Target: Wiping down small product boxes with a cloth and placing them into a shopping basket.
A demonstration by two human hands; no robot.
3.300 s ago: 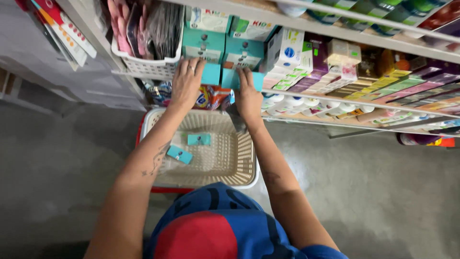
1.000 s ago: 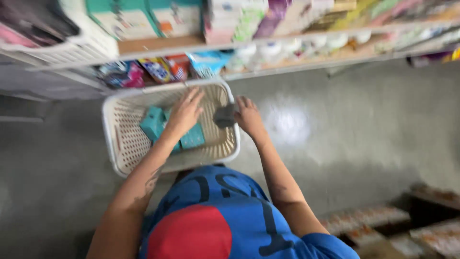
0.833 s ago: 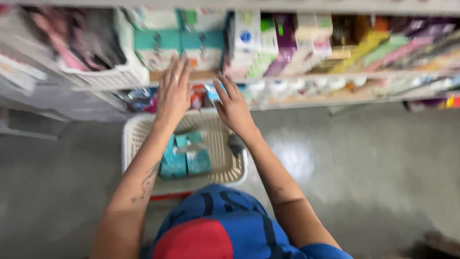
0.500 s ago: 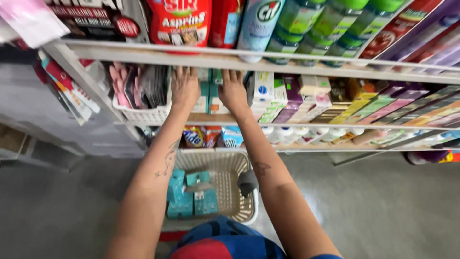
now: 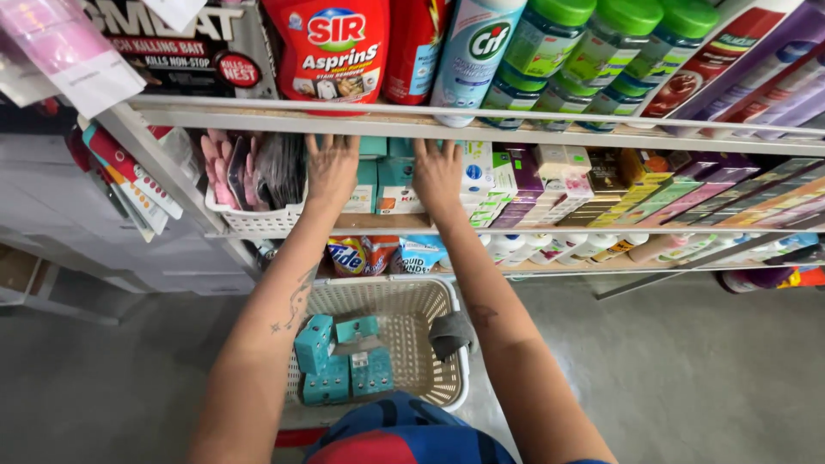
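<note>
Left hand (image 5: 332,168): reaching into the middle shelf (image 5: 481,230), palm down, fingers spread wide over the teal boxes (image 5: 378,182) stacked there; whether any box is gripped cannot be told.
Right hand (image 5: 436,172): just beside the left, also palm down and flat, fingers together, resting against the same teal stack at its right side; grip cannot be told.
Teal boxes on shelf: standing between both hands, set back from the shelf's front edge, partly hidden under the fingers.
Left neighbour: white lattice bin (image 5: 258,222) at the shelf's front edge, touching the left wrist's side, filled with dark and pink packets.
Right neighbour: white and purple cartons (image 5: 524,185) just beside the right hand, running on toward the shelf's right end.
Upper shelf: red pouch (image 5: 326,47) and green-capped bottles (image 5: 601,43) along its front edge, above the hands.
Lower shelf: orange and blue detergent sachets (image 5: 378,255) under the forearms.
Basket (image 5: 447,301): cream plastic, on the grey floor below the shelves, between the forearms.
Basket contents: more teal boxes (image 5: 342,361) heaped by its left wall; grey cloth (image 5: 450,332) over the right rim.
</note>
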